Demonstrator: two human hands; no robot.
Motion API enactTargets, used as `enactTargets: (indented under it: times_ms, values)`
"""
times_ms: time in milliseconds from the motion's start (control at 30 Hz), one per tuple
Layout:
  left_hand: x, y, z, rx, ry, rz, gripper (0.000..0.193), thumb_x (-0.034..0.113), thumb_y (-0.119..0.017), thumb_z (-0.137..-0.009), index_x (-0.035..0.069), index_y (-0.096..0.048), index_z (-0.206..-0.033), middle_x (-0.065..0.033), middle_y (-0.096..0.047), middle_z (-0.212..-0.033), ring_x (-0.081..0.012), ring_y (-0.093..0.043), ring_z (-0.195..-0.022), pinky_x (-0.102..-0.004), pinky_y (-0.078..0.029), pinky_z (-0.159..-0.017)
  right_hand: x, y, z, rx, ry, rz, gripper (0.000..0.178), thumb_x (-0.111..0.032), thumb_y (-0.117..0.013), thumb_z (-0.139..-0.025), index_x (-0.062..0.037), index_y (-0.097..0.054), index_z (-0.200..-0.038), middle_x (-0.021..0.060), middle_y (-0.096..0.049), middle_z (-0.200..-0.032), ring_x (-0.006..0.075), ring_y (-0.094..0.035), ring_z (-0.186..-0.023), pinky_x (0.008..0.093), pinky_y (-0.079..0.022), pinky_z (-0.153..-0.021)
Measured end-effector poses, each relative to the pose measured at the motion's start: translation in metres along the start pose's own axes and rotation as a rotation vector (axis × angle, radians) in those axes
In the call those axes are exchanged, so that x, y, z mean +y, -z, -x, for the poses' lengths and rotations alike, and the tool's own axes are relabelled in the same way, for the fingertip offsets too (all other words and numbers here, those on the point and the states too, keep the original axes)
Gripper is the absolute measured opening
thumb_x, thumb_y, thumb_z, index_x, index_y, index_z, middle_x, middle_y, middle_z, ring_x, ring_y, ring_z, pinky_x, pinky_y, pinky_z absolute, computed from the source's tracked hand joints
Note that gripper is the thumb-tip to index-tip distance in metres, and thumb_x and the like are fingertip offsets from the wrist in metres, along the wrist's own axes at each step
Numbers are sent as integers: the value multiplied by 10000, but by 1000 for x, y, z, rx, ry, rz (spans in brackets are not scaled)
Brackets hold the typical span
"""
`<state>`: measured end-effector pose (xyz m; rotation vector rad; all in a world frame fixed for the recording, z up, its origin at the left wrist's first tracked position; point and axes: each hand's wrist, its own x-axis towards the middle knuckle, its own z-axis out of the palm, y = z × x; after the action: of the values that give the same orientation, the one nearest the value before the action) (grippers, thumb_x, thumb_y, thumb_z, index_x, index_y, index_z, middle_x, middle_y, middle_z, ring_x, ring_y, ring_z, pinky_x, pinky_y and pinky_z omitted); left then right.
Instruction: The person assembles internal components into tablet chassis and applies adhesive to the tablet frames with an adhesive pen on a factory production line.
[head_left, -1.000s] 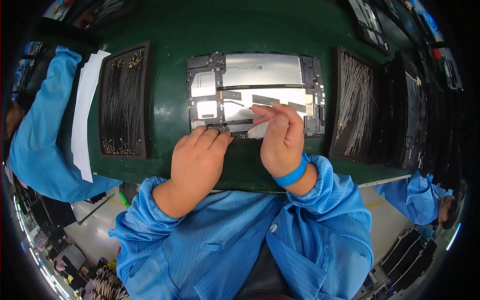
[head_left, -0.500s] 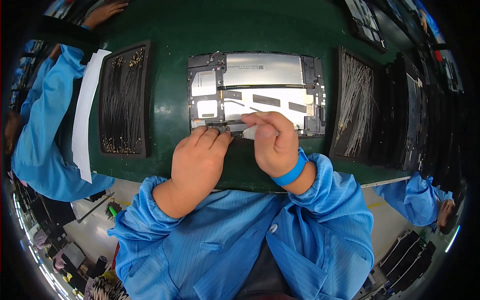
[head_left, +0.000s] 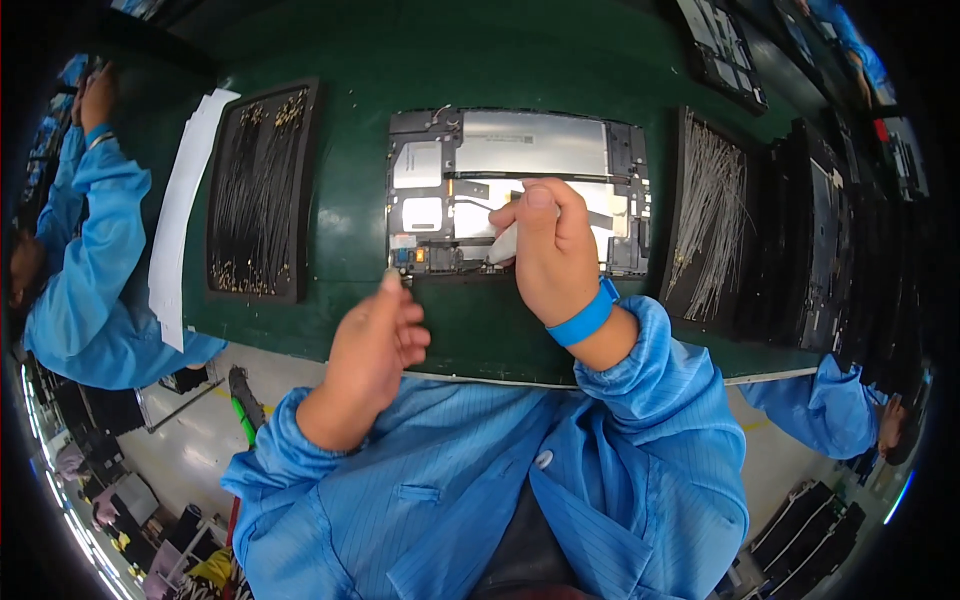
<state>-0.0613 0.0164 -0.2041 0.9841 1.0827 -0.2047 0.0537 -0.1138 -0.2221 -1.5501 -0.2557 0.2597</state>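
Observation:
An opened tablet-like device (head_left: 535, 150) lies on the green table, its silver panel and black frame facing up. At its lower edge, my right hand (head_left: 560, 250), with a blue wristband, is closed on a white tapered thing (head_left: 505, 246) whose tip points down at the frame; its kind I cannot make out. My left hand (head_left: 375, 335) is just below the device's lower left corner. Its forefinger stretches toward that corner and the other fingers curl loosely apart, with nothing visible in them. Orange and blue small parts (head_left: 412, 255) show at this corner.
A dark tray (head_left: 310, 200) of black thin cables stands left, beside a long white sheet (head_left: 190, 220). To the right is another tray (head_left: 690, 300) with grey cables, then a row of black frames (head_left: 825, 240). More device parts (head_left: 722, 50) lie far right. A co-worker's blue sleeve (head_left: 90, 330) is at left.
My left hand has come off the device's lower edge and moved down-left, uncovering the corner. My right hand has shifted slightly, still holding the white thing. The device sits slightly differently angled.

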Motion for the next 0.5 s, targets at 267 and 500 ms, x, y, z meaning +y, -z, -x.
enactTargets:
  times_ms: [267, 500]
  values:
    - [6, -4, 2, 26, -319, -18, 321, 255, -482, -826, -8, -468, -1010, -20, -498, -707, -70, -475, -536, -185, -384, -449, 5, 5, -3, -19, 40, -1, 344, -322, -404, -855, -3, -414, -983, 113, -565, -730, 155, -557, -653, 258, -440, -557]
    - [-11, -7, 7, -323, 175, -239, 376, 285, -476, -829, 22, -452, -1096, -22, -488, -748, -76, -482, -572, -194, -405, -484, -12, 4, -7, -66, -95, -63, 377, -324, -410, -853, 7, -428, -1033, 92, -575, -742, 118, -538, -689, 231, -425, -580]
